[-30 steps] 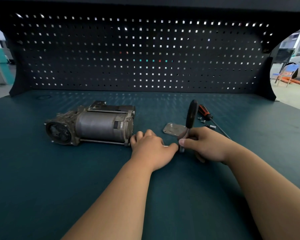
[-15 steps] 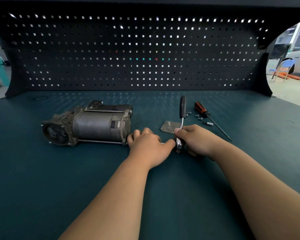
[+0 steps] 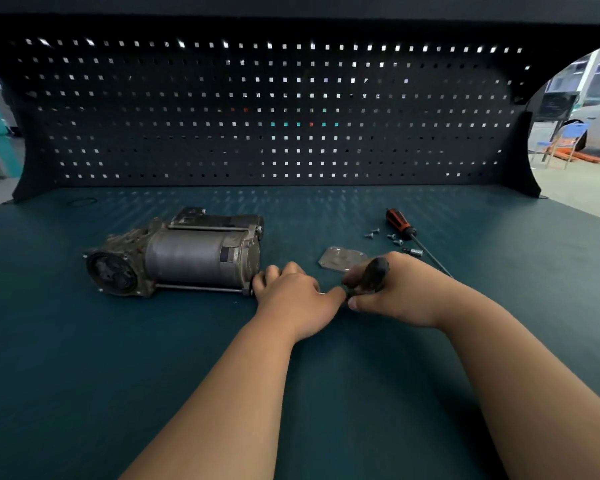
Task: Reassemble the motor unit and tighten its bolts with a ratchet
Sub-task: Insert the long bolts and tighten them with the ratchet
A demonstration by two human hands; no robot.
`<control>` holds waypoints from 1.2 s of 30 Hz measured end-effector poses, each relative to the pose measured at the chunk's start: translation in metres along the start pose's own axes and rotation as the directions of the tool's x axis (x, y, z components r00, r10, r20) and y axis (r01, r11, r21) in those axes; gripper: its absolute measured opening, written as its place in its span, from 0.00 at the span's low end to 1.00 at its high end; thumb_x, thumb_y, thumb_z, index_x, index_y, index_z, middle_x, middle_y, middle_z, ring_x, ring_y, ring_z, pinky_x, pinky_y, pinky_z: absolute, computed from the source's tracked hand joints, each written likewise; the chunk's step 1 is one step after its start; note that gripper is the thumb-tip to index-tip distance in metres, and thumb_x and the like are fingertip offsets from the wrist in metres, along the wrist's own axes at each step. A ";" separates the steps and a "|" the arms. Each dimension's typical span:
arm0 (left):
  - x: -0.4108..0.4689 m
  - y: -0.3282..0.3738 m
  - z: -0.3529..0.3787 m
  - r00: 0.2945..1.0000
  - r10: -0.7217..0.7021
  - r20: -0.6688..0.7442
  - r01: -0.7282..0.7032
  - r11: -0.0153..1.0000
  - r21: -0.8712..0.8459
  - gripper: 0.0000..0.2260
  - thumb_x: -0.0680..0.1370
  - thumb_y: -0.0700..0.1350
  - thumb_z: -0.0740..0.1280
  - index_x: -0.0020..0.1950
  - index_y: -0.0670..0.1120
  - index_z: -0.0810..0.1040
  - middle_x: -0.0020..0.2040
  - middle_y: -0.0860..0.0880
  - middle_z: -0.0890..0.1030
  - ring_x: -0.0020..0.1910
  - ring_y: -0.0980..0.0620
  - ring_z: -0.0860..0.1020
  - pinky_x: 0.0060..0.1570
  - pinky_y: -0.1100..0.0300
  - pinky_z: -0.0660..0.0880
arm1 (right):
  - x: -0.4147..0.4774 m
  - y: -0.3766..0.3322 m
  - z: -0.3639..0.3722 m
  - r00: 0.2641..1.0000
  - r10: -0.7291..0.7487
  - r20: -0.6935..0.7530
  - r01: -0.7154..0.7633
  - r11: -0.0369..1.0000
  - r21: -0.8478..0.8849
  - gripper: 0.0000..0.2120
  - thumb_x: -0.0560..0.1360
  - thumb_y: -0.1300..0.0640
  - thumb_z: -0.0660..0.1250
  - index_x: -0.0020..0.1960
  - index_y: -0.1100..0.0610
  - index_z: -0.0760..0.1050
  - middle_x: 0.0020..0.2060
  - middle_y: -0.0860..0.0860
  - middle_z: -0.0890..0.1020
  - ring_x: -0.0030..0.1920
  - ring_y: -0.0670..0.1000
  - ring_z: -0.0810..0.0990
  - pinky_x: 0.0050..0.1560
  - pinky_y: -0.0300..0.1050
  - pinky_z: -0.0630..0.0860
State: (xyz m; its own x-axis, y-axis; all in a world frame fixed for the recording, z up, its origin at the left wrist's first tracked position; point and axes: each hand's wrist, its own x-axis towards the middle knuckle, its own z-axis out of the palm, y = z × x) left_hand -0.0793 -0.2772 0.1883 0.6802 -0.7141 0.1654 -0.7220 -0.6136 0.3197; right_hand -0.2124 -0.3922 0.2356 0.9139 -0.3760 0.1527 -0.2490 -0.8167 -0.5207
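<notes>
The grey motor unit (image 3: pixel 187 258) lies on its side at the left of the green bench top. My left hand (image 3: pixel 291 296) rests knuckles-up against its right end, fingers curled down, thumb reaching right to the ratchet's head; anything under the palm is hidden. My right hand (image 3: pixel 399 289) grips the ratchet's dark handle (image 3: pixel 374 273), which points up toward the camera. A flat metal cover plate (image 3: pixel 338 258) lies just behind both hands.
A red-and-black screwdriver (image 3: pixel 404 228) lies at the back right, with several loose screws (image 3: pixel 392 237) beside it. A black pegboard wall (image 3: pixel 274 116) closes the bench at the back. The bench's edge (image 3: pixel 582 209) runs along the right.
The ratchet handle has swung from pointing away over the plate to tilting toward the camera, and my right hand has closed round it. My left hand has stayed put.
</notes>
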 end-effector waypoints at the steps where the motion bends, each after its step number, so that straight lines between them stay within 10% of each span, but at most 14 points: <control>1: 0.000 0.000 0.000 1.000 -0.003 -0.001 0.003 1.000 -0.003 0.22 0.69 0.67 0.51 0.32 0.53 0.74 0.58 0.52 0.70 0.60 0.46 0.60 0.63 0.51 0.52 | 0.000 0.000 0.000 1.000 0.016 0.000 -0.016 1.000 0.015 0.14 0.68 0.50 0.75 0.53 0.49 0.81 0.48 0.42 0.82 0.50 0.44 0.80 0.55 0.42 0.75; 11: 0.002 0.000 0.001 1.000 -0.013 -0.010 0.013 0.999 0.038 0.24 0.70 0.69 0.51 0.40 0.55 0.80 0.61 0.51 0.71 0.63 0.45 0.61 0.64 0.50 0.52 | 0.004 0.007 0.006 0.995 0.095 0.028 -0.099 0.929 0.357 0.05 0.75 0.54 0.70 0.49 0.54 0.76 0.34 0.52 0.83 0.24 0.52 0.75 0.27 0.40 0.70; 17: 0.001 0.000 0.003 0.999 -0.022 -0.041 0.023 1.000 0.021 0.25 0.71 0.68 0.52 0.42 0.54 0.82 0.60 0.53 0.72 0.61 0.46 0.61 0.62 0.51 0.52 | 0.011 0.006 0.012 0.963 0.269 0.027 -0.263 0.910 0.321 0.17 0.77 0.45 0.64 0.38 0.57 0.73 0.21 0.54 0.72 0.19 0.51 0.67 0.21 0.34 0.60; 26: 0.000 0.001 0.003 0.997 -0.029 -0.066 0.028 0.999 -0.022 0.25 0.72 0.69 0.53 0.41 0.53 0.83 0.59 0.52 0.72 0.61 0.46 0.61 0.64 0.50 0.51 | 0.020 -0.008 0.016 0.925 0.380 0.026 -0.372 0.888 0.271 0.15 0.80 0.49 0.58 0.40 0.58 0.72 0.15 0.47 0.69 0.15 0.48 0.66 0.19 0.34 0.59; 36: 0.001 0.002 0.002 0.999 -0.037 -0.012 0.037 0.997 0.062 0.32 0.72 0.72 0.49 0.46 0.51 0.84 0.61 0.52 0.71 0.63 0.44 0.61 0.65 0.49 0.51 | 0.005 -0.002 0.012 0.985 0.142 -0.097 -0.112 0.957 0.266 0.10 0.75 0.50 0.68 0.36 0.49 0.78 0.23 0.45 0.75 0.24 0.44 0.71 0.28 0.38 0.68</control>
State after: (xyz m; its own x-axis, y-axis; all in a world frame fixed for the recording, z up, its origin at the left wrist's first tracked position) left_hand -0.0804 -0.2791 0.1875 0.7078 -0.6868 0.1652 -0.7025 -0.6595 0.2676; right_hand -0.2034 -0.3876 0.2276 0.8337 -0.5292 0.1579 -0.2556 -0.6231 -0.7392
